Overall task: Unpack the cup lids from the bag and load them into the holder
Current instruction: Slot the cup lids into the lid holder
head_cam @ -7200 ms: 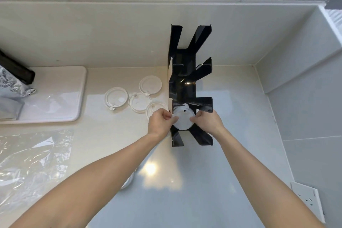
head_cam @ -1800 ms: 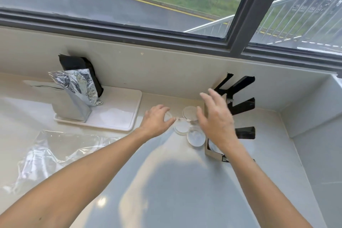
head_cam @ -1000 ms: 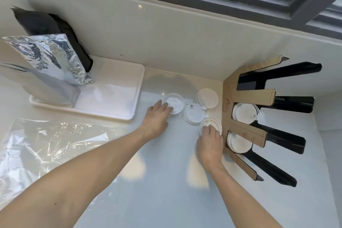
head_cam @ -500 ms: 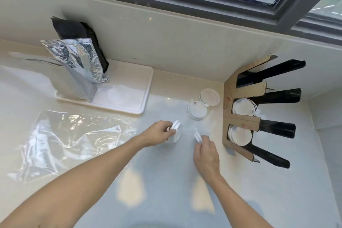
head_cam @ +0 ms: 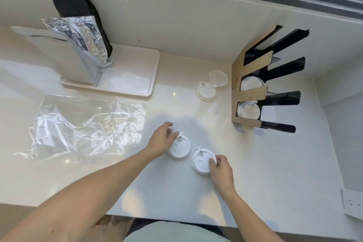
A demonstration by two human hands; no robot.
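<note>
Each of my hands holds a white cup lid near the front middle of the counter. My left hand (head_cam: 161, 139) grips the left lid (head_cam: 180, 148) at its edge. My right hand (head_cam: 221, 169) pinches the rim of the right lid (head_cam: 201, 160). Both lids face up, side by side. Two more white lids (head_cam: 205, 91) (head_cam: 217, 78) lie flat farther back, just left of the holder. The black and brown slotted holder (head_cam: 253, 92) stands at the right, with white lids in two of its slots (head_cam: 248, 110). The empty clear plastic bag (head_cam: 86, 124) lies flat at the left.
A white tray (head_cam: 137, 76) at the back left carries a silver foil pouch (head_cam: 82, 45) and a black pouch (head_cam: 76, 8). The wall and window sill run along the back. A white socket plate (head_cam: 353, 204) sits at the right front edge.
Both hands have drawn toward the counter's front, each with a lid. The lids, held on edge half a second ago, now face up side by side.
</note>
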